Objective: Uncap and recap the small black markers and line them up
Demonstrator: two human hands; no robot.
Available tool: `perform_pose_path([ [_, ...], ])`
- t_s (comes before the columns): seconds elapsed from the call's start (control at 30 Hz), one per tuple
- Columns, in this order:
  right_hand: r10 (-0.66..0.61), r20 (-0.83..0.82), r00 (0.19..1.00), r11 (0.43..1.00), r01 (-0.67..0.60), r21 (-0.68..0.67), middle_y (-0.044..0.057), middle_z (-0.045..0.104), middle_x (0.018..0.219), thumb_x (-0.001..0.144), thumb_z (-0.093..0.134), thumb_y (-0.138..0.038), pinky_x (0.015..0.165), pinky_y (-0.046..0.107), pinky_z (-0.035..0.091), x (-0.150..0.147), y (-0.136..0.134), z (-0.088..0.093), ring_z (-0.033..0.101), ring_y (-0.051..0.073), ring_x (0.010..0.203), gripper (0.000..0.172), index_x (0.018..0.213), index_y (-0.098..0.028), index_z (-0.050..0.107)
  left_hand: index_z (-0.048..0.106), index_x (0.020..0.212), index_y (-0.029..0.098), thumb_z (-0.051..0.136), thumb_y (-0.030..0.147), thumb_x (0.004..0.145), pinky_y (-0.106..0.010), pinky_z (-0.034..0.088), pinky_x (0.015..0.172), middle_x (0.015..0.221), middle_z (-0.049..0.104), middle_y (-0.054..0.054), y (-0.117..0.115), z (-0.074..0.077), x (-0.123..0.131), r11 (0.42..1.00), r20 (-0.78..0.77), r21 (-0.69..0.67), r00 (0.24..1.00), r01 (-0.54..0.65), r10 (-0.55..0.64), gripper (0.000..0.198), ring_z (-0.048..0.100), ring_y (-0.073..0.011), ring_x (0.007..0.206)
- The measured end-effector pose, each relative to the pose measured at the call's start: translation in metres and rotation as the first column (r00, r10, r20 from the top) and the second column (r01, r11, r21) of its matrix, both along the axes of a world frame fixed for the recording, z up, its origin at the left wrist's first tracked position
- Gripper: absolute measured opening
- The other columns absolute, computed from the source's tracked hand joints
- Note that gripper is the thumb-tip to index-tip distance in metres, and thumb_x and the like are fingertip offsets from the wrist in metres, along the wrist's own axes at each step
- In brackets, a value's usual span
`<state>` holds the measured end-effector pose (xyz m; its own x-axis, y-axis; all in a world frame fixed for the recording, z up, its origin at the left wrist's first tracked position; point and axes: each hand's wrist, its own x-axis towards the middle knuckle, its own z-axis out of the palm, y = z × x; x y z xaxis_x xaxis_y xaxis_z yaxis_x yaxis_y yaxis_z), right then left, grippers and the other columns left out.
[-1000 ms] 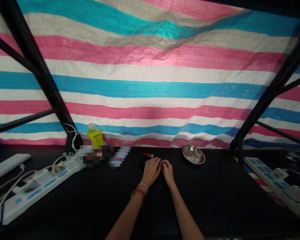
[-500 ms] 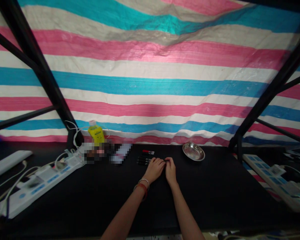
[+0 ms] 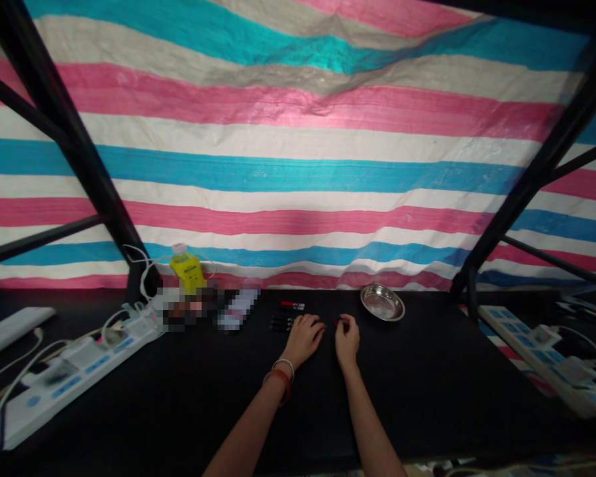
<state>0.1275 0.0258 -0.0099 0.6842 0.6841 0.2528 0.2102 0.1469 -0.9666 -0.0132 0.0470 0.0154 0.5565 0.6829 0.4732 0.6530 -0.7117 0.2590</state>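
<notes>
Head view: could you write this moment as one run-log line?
left hand: at black pens | right hand: pinching small red item | red pen: beyond black pens | metal dish: right of both hands

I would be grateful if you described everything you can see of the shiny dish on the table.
The shiny dish is round, shallow and silver-coloured, apparently metal, with a smooth rim, low sloping walls and bright reflections inside. It sits open side up on the black tabletop, near the striped sheet, beyond and to the right of the right hand. Neither hand touches it; whether its far rim meets the sheet is hard to tell.
</notes>
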Motion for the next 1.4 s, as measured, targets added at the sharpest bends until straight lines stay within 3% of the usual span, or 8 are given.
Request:
perform_pose_path([
  [0.27, 0.023, 0.064, 0.998, 0.997, -0.018, -0.074, 0.003, 0.062, 0.075, 0.068, 0.058, -0.022, 0.076, 0.032, 0.037, -0.002, -0.001, 0.002, 0.051, 0.022, 0.079, 0.016, 0.082, -0.024, 0.064, 0.063, 0.100, 0.024, 0.047, 0.018, 0.084, -0.035, 0.038, 0.087, 0.105, 0.059, -0.005, 0.001, 0.000, 0.000, 1.000, 0.000, 0.005, 1.000, 0.030, -0.030, 0.024, 0.051, -0.0179, 0.101],
  [0.57, 0.037, 0.018, 0.999, 0.999, -0.037, 0.005, 0.001, 0.063, 0.071, 0.061, 0.065, -0.016, 0.071, 0.030, 0.036, -0.003, -0.001, 0.000, 0.051, 0.021, 0.074, 0.020, 0.079, -0.026, 0.067, 0.061, 0.105, 0.024, 0.050, 0.013, 0.076, -0.035, 0.037, 0.089, 0.109, 0.059, -0.005, 0.000, 0.000, -0.001, 1.000, 0.001, -0.008, 1.000, 0.017, -0.017, 0.033, 0.051, -0.0191, 0.103],
  [0.73, 0.039, 0.002, 0.999, 0.998, -0.039, 0.048, 0.002, 0.063, 0.072, 0.062, 0.064, -0.017, 0.073, 0.031, 0.034, -0.003, -0.001, 0.001, 0.049, 0.022, 0.077, 0.019, 0.078, -0.025, 0.068, 0.056, 0.113, 0.020, 0.043, 0.010, 0.078, -0.036, 0.035, 0.092, 0.112, 0.059, -0.008, 0.003, -0.002, -0.001, 0.989, 0.026, -0.027, 0.989, -0.145, 0.146, 0.039, 0.050, -0.0207, 0.106],
  [0.97, 0.031, 0.052, 0.998, 0.999, -0.032, 0.016, 0.003, 0.061, 0.076, 0.064, 0.062, -0.020, 0.075, 0.031, 0.034, -0.006, -0.003, 0.006, 0.047, 0.023, 0.081, 0.016, 0.079, -0.025, 0.067, 0.055, 0.115, 0.012, 0.039, 0.022, 0.085, -0.045, 0.032, 0.092, 0.119, 0.054, -0.016, 0.003, 0.001, 0.001, 0.807, 0.093, 0.002, 0.804, -0.590, 0.588, 0.036, 0.045, -0.0291, 0.112],
  [1.13, 0.071, 0.226, 0.972, 0.997, -0.069, -0.018, 0.005, 0.061, 0.082, 0.070, 0.059, -0.025, 0.079, 0.032, 0.035, -0.009, -0.005, 0.008, 0.047, 0.023, 0.086, 0.015, 0.083, -0.024, 0.066, 0.045, 0.124, 0.006, 0.049, 0.038, 0.078, -0.051, 0.027, 0.095, 0.135, 0.035, -0.025, 0.005, 0.003, 0.003, 0.626, 0.101, -0.052, 0.619, -0.778, 0.779, 0.056, 0.027, -0.0388, 0.127],
  [1.23, 0.081, 0.364, 0.928, 0.996, -0.057, -0.075, 0.006, 0.061, 0.084, 0.075, 0.053, -0.027, 0.079, 0.032, 0.037, -0.010, -0.005, 0.007, 0.048, 0.023, 0.087, 0.020, 0.089, -0.020, 0.065, 0.040, 0.127, 0.005, 0.054, 0.048, 0.072, -0.052, 0.027, 0.093, 0.131, 0.038, -0.027, 0.008, 0.001, 0.003, 0.506, 0.084, -0.130, 0.499, -0.853, 0.862, 0.070, 0.034, -0.0385, 0.122],
  [1.3, 0.077, 0.411, 0.908, 0.994, -0.040, -0.098, 0.007, 0.061, 0.085, 0.077, 0.050, -0.027, 0.079, 0.032, 0.038, -0.010, -0.005, 0.006, 0.049, 0.022, 0.087, 0.022, 0.091, -0.018, 0.065, 0.038, 0.128, 0.005, 0.055, 0.050, 0.070, -0.050, 0.028, 0.092, 0.127, 0.042, -0.026, 0.010, 0.000, 0.003, 0.478, 0.075, -0.157, 0.473, -0.864, 0.878, 0.075, 0.039, -0.0362, 0.117],
  [1.4, 0.082, 0.431, 0.899, 0.993, -0.039, -0.108, 0.007, 0.061, 0.086, 0.078, 0.049, -0.026, 0.078, 0.031, 0.039, -0.009, -0.004, 0.005, 0.050, 0.022, 0.088, 0.022, 0.091, -0.017, 0.064, 0.035, 0.129, 0.006, 0.057, 0.047, 0.069, -0.049, 0.029, 0.092, 0.124, 0.044, -0.024, 0.010, -0.001, 0.002, 0.491, 0.071, -0.159, 0.487, -0.856, 0.871, 0.076, 0.042, -0.0341, 0.113],
])
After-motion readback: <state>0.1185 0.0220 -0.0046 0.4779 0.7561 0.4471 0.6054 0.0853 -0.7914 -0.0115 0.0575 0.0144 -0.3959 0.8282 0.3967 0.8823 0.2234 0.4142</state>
